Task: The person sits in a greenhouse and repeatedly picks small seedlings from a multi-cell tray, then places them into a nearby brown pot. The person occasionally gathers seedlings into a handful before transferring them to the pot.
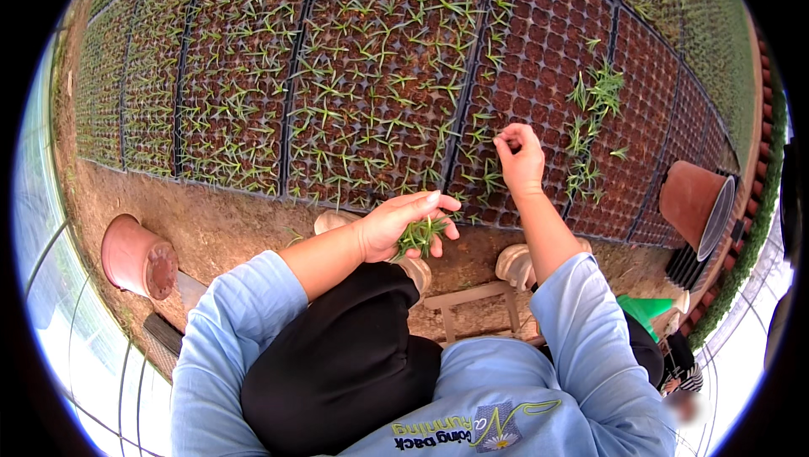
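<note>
A bunch of small green seedlings (417, 237) rests in my left hand (395, 220), its fingers curled around them over my lap. Above a partly filled plug tray (537, 71), my right hand (522, 157) has thumb and forefinger brought together; whether something thin is pinched there is too small to tell. Seedlings stand in the left cells of this tray, and dark soil shows in many cells to the right. Loose seedlings (605, 90) lie in a heap along the seam with the neighbouring soil-filled tray (638, 135).
Planted trays (379, 78) spread to the left. A terracotta-coloured pot (692, 201) lies tipped at right; another pot (129, 255) lies on the soil at left. A green watering can (648, 308) stands behind my right arm, near another person (679, 362). A wooden stool (471, 299) is between my feet.
</note>
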A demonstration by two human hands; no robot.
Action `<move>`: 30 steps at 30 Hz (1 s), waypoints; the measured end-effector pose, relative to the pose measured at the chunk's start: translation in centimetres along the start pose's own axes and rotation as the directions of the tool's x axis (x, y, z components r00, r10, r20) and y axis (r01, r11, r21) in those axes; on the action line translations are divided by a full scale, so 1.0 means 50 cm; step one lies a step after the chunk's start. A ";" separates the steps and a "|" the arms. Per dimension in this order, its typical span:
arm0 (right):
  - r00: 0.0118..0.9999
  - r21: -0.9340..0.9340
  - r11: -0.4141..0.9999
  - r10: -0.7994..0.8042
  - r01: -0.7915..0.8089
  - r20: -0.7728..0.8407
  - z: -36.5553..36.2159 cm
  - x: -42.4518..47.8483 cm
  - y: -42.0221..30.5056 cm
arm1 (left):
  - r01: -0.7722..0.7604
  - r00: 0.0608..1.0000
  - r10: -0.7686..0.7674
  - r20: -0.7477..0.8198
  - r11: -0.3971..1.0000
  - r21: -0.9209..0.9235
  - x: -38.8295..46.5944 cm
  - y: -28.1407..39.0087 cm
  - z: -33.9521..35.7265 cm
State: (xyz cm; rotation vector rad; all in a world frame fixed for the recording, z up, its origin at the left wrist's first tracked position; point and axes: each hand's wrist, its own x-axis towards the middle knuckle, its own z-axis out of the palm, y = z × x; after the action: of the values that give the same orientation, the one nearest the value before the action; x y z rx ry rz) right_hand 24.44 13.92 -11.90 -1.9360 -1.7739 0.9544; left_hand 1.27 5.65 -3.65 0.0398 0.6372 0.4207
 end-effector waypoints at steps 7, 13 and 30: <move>0.982 -0.216 0.959 -0.170 0.184 0.081 -0.024 0.011 -0.031 | -0.016 1.000 0.016 0.002 1.000 0.015 0.007 0.014 0.006; 0.905 0.378 0.925 -0.185 0.029 0.383 -0.090 -0.062 -0.146 | -0.041 0.999 0.041 -0.003 0.998 0.041 0.008 0.028 0.008; 0.851 0.685 0.605 -0.023 -0.406 0.525 -0.102 -0.148 -0.199 | -0.018 1.000 0.019 -0.016 0.996 0.083 0.005 0.028 0.021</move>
State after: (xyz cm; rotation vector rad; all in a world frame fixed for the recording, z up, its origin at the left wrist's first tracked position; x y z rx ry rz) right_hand 20.61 9.25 0.11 -1.3580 -0.9815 2.0374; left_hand 1.57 7.15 -2.71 0.1214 0.6716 0.4127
